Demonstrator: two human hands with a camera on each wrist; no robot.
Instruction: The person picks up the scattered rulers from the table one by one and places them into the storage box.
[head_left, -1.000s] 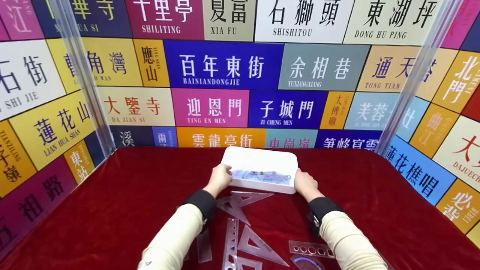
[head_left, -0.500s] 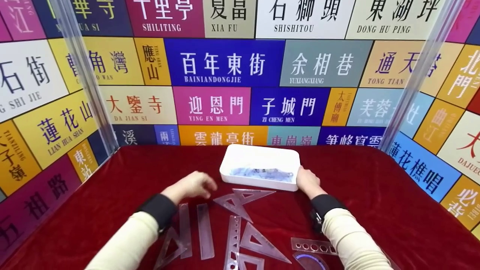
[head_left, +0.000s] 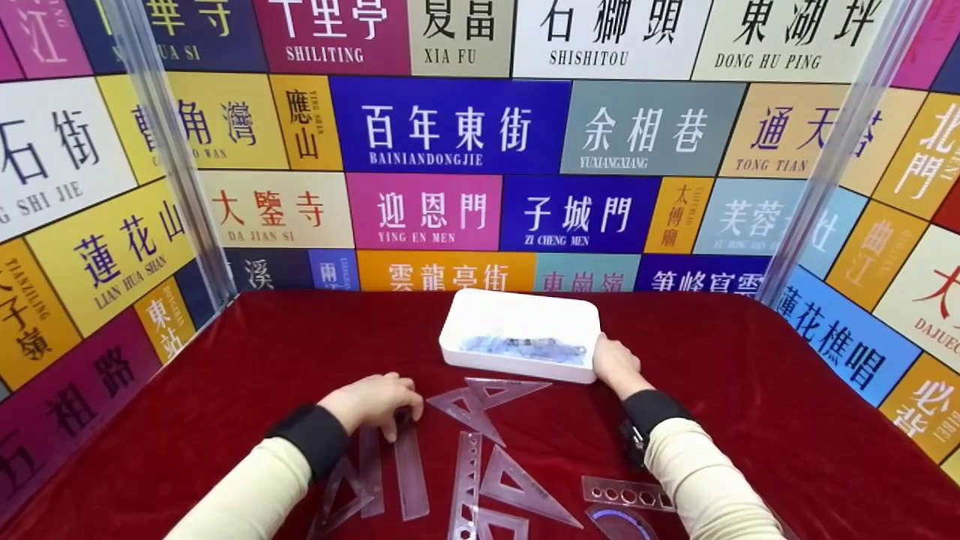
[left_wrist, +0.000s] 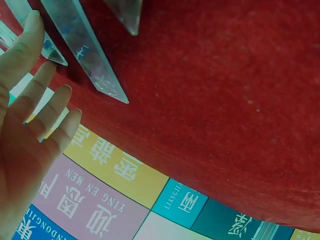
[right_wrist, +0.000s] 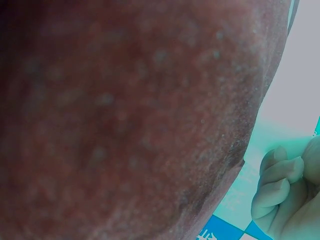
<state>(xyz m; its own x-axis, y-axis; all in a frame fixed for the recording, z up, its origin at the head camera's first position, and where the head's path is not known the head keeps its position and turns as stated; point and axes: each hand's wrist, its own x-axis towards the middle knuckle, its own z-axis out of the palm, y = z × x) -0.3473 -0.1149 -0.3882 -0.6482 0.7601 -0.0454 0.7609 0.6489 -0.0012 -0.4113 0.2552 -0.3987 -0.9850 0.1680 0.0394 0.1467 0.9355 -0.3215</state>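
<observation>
In the head view my right hand (head_left: 616,360) grips the right end of a shallow white box (head_left: 517,371), whose floor holds bluish clear pieces, too jumbled to tell apart. The right wrist view shows curled fingers (right_wrist: 275,190) at the box's pale wall (right_wrist: 290,100). My left hand (head_left: 375,405) is over the far ends of two clear straight rulers, the left one (head_left: 371,480) and the right one (head_left: 411,480). In the left wrist view its fingers are spread and loosely bent, with the thumb (left_wrist: 32,27) over one ruler; whether it touches is unclear.
On the red cloth (head_left: 262,352) lie overlapping set squares (head_left: 469,409), a stencil ruler (head_left: 465,480), another set square (head_left: 517,484), a holed template (head_left: 626,493), a protractor (head_left: 619,521) and a left-hand triangle (head_left: 345,495). Clear posts (head_left: 817,172) stand before the printed wall.
My left hand has let go of the box's left end, swung left and toward me, and lowered to the two straight rulers. The right hand stays on the box.
</observation>
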